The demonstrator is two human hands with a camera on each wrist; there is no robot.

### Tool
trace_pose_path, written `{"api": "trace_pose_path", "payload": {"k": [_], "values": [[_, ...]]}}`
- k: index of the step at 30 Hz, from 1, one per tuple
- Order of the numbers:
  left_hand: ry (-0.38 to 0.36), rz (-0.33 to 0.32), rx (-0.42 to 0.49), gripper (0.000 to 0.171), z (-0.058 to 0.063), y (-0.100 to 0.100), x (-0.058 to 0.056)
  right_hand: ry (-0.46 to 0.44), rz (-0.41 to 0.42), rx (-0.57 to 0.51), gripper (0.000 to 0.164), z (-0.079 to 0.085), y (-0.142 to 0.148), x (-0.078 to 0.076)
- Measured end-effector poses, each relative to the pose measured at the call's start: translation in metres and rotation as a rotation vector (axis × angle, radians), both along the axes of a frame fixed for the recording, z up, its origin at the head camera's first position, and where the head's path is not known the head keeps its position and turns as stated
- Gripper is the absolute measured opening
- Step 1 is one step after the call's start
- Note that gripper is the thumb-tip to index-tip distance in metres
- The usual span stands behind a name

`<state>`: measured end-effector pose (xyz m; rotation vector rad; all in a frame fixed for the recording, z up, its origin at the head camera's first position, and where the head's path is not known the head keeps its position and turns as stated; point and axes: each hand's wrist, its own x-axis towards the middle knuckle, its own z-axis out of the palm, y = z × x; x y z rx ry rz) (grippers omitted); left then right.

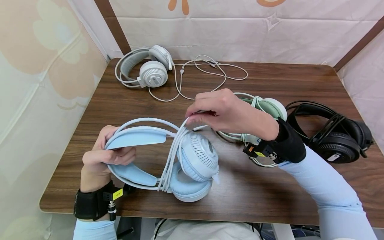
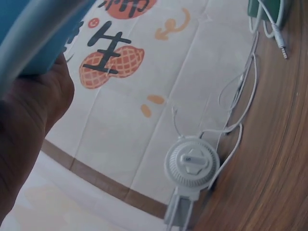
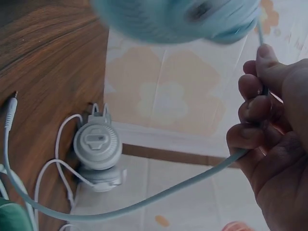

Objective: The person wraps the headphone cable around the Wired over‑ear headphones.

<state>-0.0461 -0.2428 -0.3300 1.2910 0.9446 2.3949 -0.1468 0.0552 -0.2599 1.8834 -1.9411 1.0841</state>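
Observation:
Light blue headphones [image 1: 198, 156] are held up over the front of the table, headband toward the left. My left hand [image 1: 109, 150] grips the headband, fingers curled around its padded band. Several turns of the blue cable [image 1: 172, 160] wrap the frame beside the ear cups. Above the ear cups my right hand [image 1: 225, 113] pinches the cable between thumb and fingers. In the right wrist view the cable's free end [image 3: 144, 204] runs out below the curled fingers and ends in a metal plug [image 3: 11, 108].
White headphones [image 1: 154, 73] lie at the back left, their loose cable [image 1: 222, 71] spread to the right. Green headphones [image 1: 271, 108] with a wound cable sit partly behind my right forearm. Black headphones [image 1: 333, 133] lie at the right. A printed cloth [image 1: 225, 36] hangs behind the table [image 1: 285, 196].

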Motion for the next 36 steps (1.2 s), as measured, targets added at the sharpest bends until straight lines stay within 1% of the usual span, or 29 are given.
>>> {"api": "trace_pose_path", "payload": {"k": [1,3,5,7,8,9,12,14,16,19,21,25,28,30,32,34,36], "values": [[-0.008,-0.012,0.019,0.041,0.0,0.0,0.0,-0.011,0.002,-0.015,0.009,-0.002,0.0,-0.003],[-0.036,-0.043,0.077,0.027,0.001,0.001,0.0,-0.03,0.003,-0.029,0.01,-0.006,0.002,-0.008],[-0.076,-0.057,0.129,0.017,0.0,0.001,0.001,-0.047,-0.003,-0.034,0.012,-0.01,0.002,-0.011],[-0.12,-0.058,0.179,0.017,-0.002,0.003,0.002,-0.058,-0.012,-0.031,0.013,-0.014,0.003,-0.014],[-0.135,-0.067,0.207,0.021,-0.002,0.003,0.002,-0.063,-0.021,-0.024,0.013,-0.016,0.003,-0.015],[-0.141,-0.065,0.222,0.022,-0.002,0.004,0.002,-0.064,-0.036,-0.015,0.013,-0.018,0.003,-0.015],[-0.179,-0.084,0.292,0.027,-0.002,0.006,0.0,-0.076,-0.082,0.024,0.014,-0.025,0.004,-0.018],[-0.216,-0.095,0.365,0.027,-0.002,0.008,-0.003,-0.106,-0.112,0.067,0.016,-0.031,0.006,-0.02],[-0.275,-0.09,0.445,0.026,-0.001,0.008,-0.006,-0.138,-0.139,0.103,0.017,-0.037,0.008,-0.02],[-0.383,-0.05,0.558,0.022,0.0,0.006,-0.01,-0.183,-0.168,0.135,0.021,-0.045,0.009,-0.018],[-0.465,-0.01,0.612,0.019,-0.002,0.005,-0.012,-0.19,-0.169,0.145,0.019,-0.05,0.008,-0.015],[-0.623,0.069,0.688,0.011,-0.007,0.003,-0.013,-0.191,-0.143,0.176,0.013,-0.059,0.003,-0.005],[-0.72,0.121,0.725,0.007,-0.01,0.002,-0.015,-0.182,-0.124,0.208,0.009,-0.061,-0.001,0.006],[-0.772,0.168,0.742,0.007,-0.01,0.001,-0.017,-0.172,-0.108,0.228,0.008,-0.061,-0.003,0.014],[-0.807,0.217,0.747,0.01,-0.01,0.001,-0.019,-0.147,-0.093,0.24,0.008,-0.061,-0.005,0.021],[-0.828,0.268,0.744,0.016,-0.01,0.001,-0.021,-0.102,-0.088,0.249,0.006,-0.059,-0.005,0.028],[-0.84,0.309,0.729,0.021,-0.009,0.002,-0.022,-0.044,-0.102,0.259,0.005,-0.058,-0.004,0.033]]}}
